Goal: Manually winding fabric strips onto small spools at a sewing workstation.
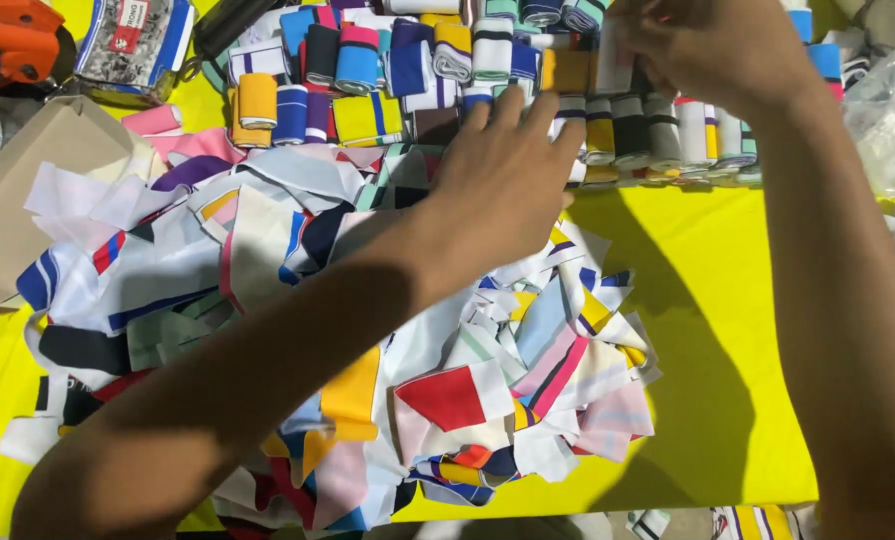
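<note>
My left hand (503, 180) reaches across a heap of coloured fabric scraps (388, 340), fingers spread and flat, its fingertips at the front edge of the rows of small folded fabric rolls (388, 80). My right hand (713, 45) is at the top of the view, fingers closed around one white folded roll (613, 60) among the back rows. The rolls are striped in blue, yellow, white, black and pink and stand packed side by side. Both forearms cross the yellow table (718, 330).
A tan cardboard piece (28, 190) lies at the left edge. An orange tool (13, 35) and a wrapped packet (133, 45) sit top left. Clear plastic bags (893, 110) lie at the right. More scraps (758, 522) hang at the table's near edge.
</note>
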